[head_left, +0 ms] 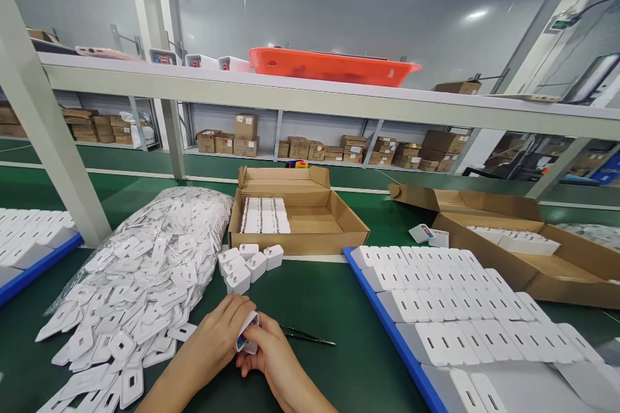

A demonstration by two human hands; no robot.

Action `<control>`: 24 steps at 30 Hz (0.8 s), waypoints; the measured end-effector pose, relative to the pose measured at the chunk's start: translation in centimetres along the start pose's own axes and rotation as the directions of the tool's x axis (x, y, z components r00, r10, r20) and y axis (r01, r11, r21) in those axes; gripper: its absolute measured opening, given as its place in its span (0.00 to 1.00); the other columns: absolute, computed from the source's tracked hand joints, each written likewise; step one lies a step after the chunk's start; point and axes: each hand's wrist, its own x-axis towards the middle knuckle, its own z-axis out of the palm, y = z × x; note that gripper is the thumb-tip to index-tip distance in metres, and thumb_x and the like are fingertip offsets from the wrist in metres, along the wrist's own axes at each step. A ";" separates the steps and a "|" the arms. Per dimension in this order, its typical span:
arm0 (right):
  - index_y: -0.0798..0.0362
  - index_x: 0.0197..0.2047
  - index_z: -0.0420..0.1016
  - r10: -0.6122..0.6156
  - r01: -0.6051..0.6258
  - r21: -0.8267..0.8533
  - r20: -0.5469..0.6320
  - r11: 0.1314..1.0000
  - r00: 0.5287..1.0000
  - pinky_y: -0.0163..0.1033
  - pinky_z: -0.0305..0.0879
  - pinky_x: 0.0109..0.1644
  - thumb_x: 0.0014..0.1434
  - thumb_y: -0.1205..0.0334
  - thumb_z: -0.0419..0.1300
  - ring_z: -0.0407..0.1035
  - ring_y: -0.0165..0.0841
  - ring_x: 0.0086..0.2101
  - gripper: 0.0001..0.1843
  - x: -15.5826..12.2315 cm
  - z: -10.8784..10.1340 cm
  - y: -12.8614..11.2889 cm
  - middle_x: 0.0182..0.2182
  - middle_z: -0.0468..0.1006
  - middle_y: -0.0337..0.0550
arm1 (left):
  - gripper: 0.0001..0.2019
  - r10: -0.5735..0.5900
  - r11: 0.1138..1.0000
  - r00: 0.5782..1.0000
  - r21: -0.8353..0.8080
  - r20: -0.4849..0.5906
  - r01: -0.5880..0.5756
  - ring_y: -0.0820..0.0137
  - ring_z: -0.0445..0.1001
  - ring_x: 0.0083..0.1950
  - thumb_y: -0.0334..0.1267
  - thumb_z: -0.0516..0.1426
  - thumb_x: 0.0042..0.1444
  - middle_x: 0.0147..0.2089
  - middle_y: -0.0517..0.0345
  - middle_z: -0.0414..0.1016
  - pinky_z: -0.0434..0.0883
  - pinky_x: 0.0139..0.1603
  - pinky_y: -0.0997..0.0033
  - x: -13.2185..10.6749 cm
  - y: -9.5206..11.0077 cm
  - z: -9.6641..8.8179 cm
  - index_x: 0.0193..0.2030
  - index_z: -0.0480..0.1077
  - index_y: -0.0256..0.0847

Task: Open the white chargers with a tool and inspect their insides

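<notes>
A white charger housing (pixel 249 322) is held between my two hands, with a bit of blue showing inside it. My left hand (pixel 217 332) wraps its upper left side, fingers closed. On the right side, my right hand (pixel 274 348) grips it with thumb and curled fingers; a small white piece shows below, partly hidden. Dark tweezers (pixel 310 337) lie on the green table just beyond my right hand. Several white plug adapters (pixel 239 279) with metal prongs stand in a cluster past my hands. To the left, loose white plastic covers (pixel 130 384) with slots spill across the table.
A clear bag (pixel 165 239) of white covers lies at left. An open cardboard box (pixel 310 242) with rows of white adapters stands ahead. At right, a blue-edged tray (pixel 394 342) holds rows of white housings, near another open box (pixel 508 258). An orange tray (pixel 329 68) rests on the overhead shelf.
</notes>
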 end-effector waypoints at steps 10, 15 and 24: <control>0.55 0.31 0.66 0.016 -0.016 0.016 0.006 1.000 1.000 0.29 0.58 0.19 0.45 0.51 0.63 0.64 0.24 0.18 0.17 -0.8 0.2 -0.5 0.21 0.71 0.36 | 0.22 0.006 0.999 0.996 -0.040 -0.093 -0.010 0.61 0.74 0.47 0.19 0.46 0.51 0.45 0.49 0.74 0.77 0.45 0.59 -0.1 -0.3 0.8 0.50 0.62 0.40; 0.55 0.28 0.66 0.038 -0.038 0.016 -0.014 0.999 0.999 0.29 0.58 0.18 0.43 0.55 0.60 0.64 0.25 0.17 0.13 -0.9 0.5 -0.6 0.19 0.70 0.36 | 0.15 0.045 0.999 0.993 -0.022 -0.106 -0.048 0.62 0.76 0.43 0.24 0.49 0.55 0.43 0.50 0.76 0.77 0.43 0.62 0.2 -0.2 0.4 0.49 0.62 0.38; 0.56 0.24 0.66 0.032 -0.032 0.005 -0.023 0.999 0.999 0.29 0.54 0.17 0.40 0.58 0.57 0.63 0.24 0.16 0.09 -0.8 0.7 -1.1 0.17 0.68 0.36 | 0.14 0.070 0.997 0.990 -0.012 -0.121 -0.072 0.59 0.78 0.43 0.25 0.49 0.56 0.43 0.45 0.77 0.78 0.41 0.60 0.2 0.0 0.2 0.50 0.62 0.35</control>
